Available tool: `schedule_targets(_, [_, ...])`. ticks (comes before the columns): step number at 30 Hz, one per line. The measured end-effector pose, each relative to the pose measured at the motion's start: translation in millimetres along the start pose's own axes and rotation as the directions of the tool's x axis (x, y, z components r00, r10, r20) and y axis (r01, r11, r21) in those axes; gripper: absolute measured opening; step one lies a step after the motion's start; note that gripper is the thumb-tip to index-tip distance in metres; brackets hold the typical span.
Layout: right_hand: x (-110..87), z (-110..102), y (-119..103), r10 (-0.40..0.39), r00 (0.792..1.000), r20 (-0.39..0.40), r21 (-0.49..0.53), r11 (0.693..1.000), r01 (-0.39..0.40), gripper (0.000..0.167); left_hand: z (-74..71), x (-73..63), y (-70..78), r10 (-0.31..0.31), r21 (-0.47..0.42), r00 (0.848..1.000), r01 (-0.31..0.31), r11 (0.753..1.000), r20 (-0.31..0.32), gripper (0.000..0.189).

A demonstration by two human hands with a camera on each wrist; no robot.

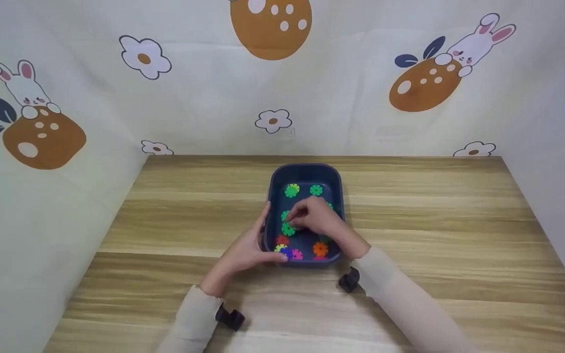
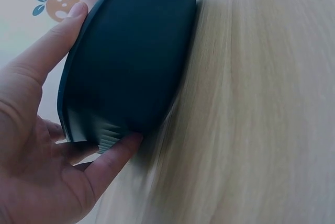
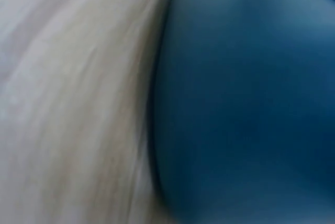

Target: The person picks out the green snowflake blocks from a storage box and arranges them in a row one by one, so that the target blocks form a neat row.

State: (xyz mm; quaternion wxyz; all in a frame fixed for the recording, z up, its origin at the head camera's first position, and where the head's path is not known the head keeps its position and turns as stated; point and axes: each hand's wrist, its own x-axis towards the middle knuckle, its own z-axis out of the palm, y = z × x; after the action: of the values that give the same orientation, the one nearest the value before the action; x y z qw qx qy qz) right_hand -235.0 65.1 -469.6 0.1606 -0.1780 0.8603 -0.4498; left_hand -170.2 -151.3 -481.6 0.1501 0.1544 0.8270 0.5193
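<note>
A dark blue plastic bin (image 1: 273, 181) stands on the wooden table with several toothed plastic discs inside. My left hand (image 1: 245, 250) grips its left side; in the left wrist view the thumb (image 2: 57, 38) lies along the rim and the fingers (image 2: 112, 161) curl under the ribbed handle. Inside the bin, my right hand (image 1: 314, 215) pinches at a green disc (image 1: 288, 229), its fingertips partly covering it. Another green disc (image 1: 286, 214) lies just beyond those fingertips. The right wrist view has only the bin's outer wall (image 3: 246, 98) and table, without the hand.
At the bin's far end are green discs (image 1: 316, 189), one overlapping a yellow disc. An orange disc (image 1: 320, 249), a blue disc (image 1: 286, 253), a pink disc (image 1: 296, 254) and a red disc (image 1: 282, 239) lie near the front. A patterned cloth (image 1: 204, 98) hangs behind the table (image 1: 410, 211).
</note>
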Motion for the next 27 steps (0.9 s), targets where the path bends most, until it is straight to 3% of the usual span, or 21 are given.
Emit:
schedule_targets(9, [0.4, -6, -4, -0.02, 0.999, -0.04, 0.056, 0.998, 0.022, 0.01, -1.9, 1.7, 2.2, 0.011, 0.018, 1.0, -0.012, 1.0, 0.019, 0.124])
schedule_targets(14, [0.2, -11, -7, -0.025, 0.996, -0.081, 0.02, 0.999, 0.026, 0.009, -1.9, -0.1, 1.4, 0.014, 0.017, 1.0, -0.014, 1.0, 0.017, 0.126])
schedule_targets(27, [-1.7, -32, -14, -0.048, 0.991, -0.124, 0.03, 0.998, 0.052, 0.011, 0.0, -0.7, 2.7, -0.033, -0.005, 0.999, 0.033, 0.999, 0.011, 0.125])
